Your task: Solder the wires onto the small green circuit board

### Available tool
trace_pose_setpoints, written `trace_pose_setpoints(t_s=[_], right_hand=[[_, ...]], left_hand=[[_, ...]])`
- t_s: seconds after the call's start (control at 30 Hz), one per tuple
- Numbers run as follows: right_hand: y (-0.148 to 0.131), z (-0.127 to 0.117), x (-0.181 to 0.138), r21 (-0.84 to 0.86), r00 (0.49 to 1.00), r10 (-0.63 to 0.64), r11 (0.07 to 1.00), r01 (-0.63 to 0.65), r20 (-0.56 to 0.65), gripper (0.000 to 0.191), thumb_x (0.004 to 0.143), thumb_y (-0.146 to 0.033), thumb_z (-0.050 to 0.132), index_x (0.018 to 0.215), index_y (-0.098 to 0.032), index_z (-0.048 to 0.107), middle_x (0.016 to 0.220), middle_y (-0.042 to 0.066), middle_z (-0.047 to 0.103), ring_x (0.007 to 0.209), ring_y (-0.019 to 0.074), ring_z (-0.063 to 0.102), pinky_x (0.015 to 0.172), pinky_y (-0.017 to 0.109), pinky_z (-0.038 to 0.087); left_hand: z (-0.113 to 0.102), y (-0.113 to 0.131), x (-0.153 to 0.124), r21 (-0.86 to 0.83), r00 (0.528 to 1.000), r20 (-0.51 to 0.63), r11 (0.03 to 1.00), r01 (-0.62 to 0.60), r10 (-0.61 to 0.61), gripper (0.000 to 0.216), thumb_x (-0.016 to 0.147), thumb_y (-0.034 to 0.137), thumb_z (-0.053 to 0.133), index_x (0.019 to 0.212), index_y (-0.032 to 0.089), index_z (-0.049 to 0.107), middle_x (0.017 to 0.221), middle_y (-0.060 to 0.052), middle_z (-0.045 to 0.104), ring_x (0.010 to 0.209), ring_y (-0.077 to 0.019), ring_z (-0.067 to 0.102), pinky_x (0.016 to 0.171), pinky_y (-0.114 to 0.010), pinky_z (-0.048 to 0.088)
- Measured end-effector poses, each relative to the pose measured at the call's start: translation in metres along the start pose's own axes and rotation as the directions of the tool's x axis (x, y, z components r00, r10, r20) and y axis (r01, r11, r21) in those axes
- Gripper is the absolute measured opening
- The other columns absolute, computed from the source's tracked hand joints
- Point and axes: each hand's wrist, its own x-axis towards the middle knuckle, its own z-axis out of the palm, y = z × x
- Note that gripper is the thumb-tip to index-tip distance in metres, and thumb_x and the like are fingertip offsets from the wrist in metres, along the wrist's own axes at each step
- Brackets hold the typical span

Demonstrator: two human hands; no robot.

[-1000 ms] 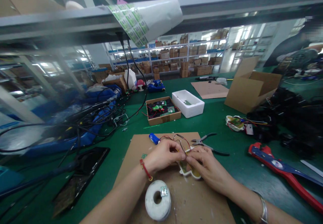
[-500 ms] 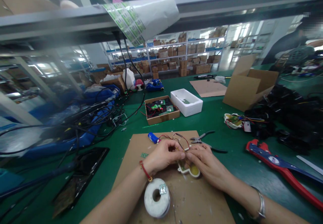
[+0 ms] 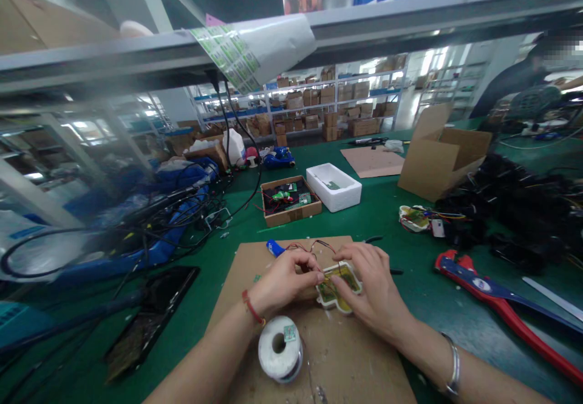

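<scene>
Now the small white-cased circuit board [image 3: 337, 285] sits tilted up toward the camera with its yellow-green face showing, where half a second ago it lay lower and mostly hidden under the fingers; this suggests the person has turned it to look at or reach its wiring. It rests on a cardboard sheet [image 3: 314, 355] laid on the green surface [image 3: 410, 222], held between both hands at the sheet's middle. The left hand [image 3: 282, 282] comes in from the lower left, a red cord at the wrist, its fingers curled and pinching at the board's left edge where thin red and black wires [image 3: 310, 247] run off toward a blue battery cell [image 3: 274, 248]. The right hand [image 3: 371, 288] comes in from the lower right, a silver bangle on the wrist, palm down, with the fingers spread over the board's top and right side, gripping the case. Just nearer the camera stands a spool of solder wire [image 3: 280, 348]. Dark pliers [image 3: 387, 264] lie mostly hidden behind the right hand. Further back are a shallow cardboard tray of parts [image 3: 290, 200] and a white foam box [image 3: 334, 186]; a red and blue tool [image 3: 492, 297] lies to the right.
</scene>
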Motion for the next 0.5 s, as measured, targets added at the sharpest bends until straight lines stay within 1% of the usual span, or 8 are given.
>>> trace_pose_setpoints(t_s=[0.1,0.17,0.37,0.5], right_hand=[[-0.004,0.001,-0.003,0.019,0.999,-0.037,0.999,0.036,0.033,0.006,0.076,-0.024,0.066,0.080,-0.025,0.062,0.101,0.003,0.060,0.105,0.0252,0.051,0.093,0.043,0.029],[-0.001,0.004,-0.003,0.031,0.999,-0.029,0.999,0.028,0.044,0.008,0.075,-0.020,0.069,0.075,-0.024,0.063,0.099,0.003,0.061,0.103,0.0246,0.052,0.090,0.043,0.030],[0.008,0.010,-0.003,0.078,0.998,-0.003,0.997,-0.002,0.059,0.009,0.078,-0.020,0.069,0.073,-0.023,0.062,0.098,0.002,0.061,0.101,0.0230,0.053,0.088,0.043,0.032],[0.004,0.007,-0.003,0.106,0.998,-0.027,0.994,0.021,0.054,0.009,0.078,-0.018,0.069,0.074,-0.022,0.061,0.097,0.002,0.061,0.100,0.0231,0.054,0.087,0.043,0.033]], left_hand=[[0.004,0.001,-0.002,0.021,0.998,-0.056,1.000,-0.014,0.015,0.017,0.082,0.030,0.064,0.075,0.015,0.060,0.085,-0.001,0.062,0.083,-0.0166,0.059,0.079,-0.037,0.047],[0.005,0.002,-0.003,0.028,0.997,-0.071,0.999,-0.016,0.018,0.017,0.081,0.030,0.064,0.074,0.015,0.059,0.084,-0.001,0.062,0.083,-0.0165,0.058,0.078,-0.037,0.047],[0.001,0.013,-0.008,0.038,0.993,-0.110,0.999,-0.038,0.042,0.013,0.078,0.025,0.066,0.073,0.016,0.058,0.079,0.000,0.059,0.079,-0.0161,0.055,0.075,-0.034,0.043],[0.002,0.017,-0.016,0.030,0.988,-0.138,0.998,-0.062,0.065,0.011,0.078,0.024,0.064,0.071,0.018,0.059,0.077,0.000,0.059,0.079,-0.0163,0.053,0.075,-0.032,0.040]])
